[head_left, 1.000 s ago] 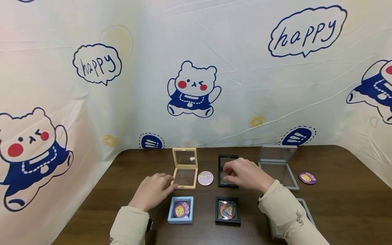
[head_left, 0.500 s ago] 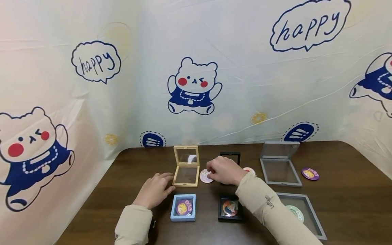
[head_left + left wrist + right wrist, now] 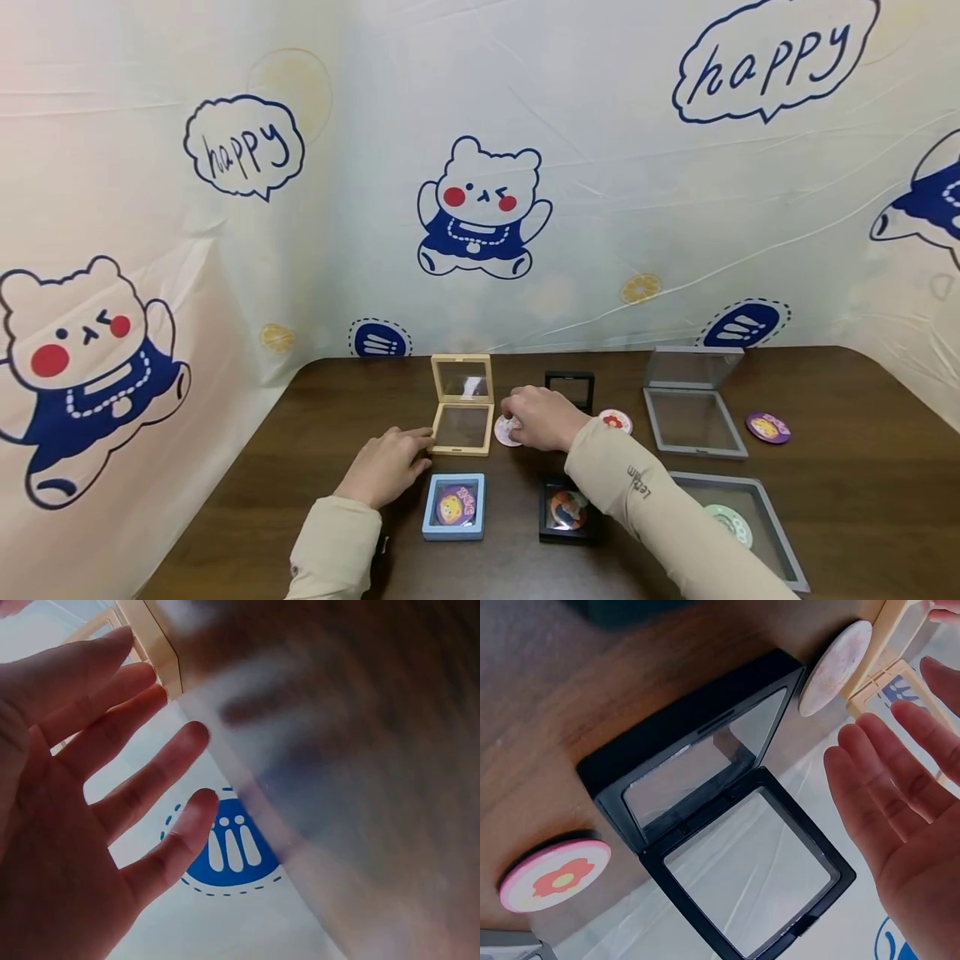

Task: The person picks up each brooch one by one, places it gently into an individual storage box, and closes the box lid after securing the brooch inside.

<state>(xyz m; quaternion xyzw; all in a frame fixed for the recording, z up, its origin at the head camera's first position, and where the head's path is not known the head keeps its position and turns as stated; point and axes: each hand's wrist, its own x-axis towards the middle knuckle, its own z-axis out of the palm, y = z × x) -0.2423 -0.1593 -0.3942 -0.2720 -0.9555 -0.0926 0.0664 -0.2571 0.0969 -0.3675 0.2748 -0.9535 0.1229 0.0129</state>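
Observation:
In the head view my left hand (image 3: 385, 468) rests at the left edge of an open cream-yellow display frame (image 3: 436, 442); the left wrist view has its fingers (image 3: 161, 769) spread, fingertips by the frame's corner. My right hand (image 3: 546, 419) hovers over a pale pink round badge (image 3: 507, 431), hiding its right part. From the right wrist view, that badge (image 3: 836, 667) lies on the table, with the relaxed fingers (image 3: 885, 772) apart from it. Under the right hand stands an open black frame (image 3: 570, 379), its lower half hidden in the head view.
A red-flower badge (image 3: 615, 420) and an open grey frame (image 3: 693, 423) sit to the right, then a purple badge (image 3: 768, 428). Nearer are a blue frame (image 3: 453, 507), a black frame (image 3: 568, 510) and a large grey frame (image 3: 780, 533) with a green badge (image 3: 729, 527).
My right hand has moved left from above the open black frame to the pale pink badge, uncovering the red-flower badge. My left hand stays beside the yellow frame. The head view has shifted slightly.

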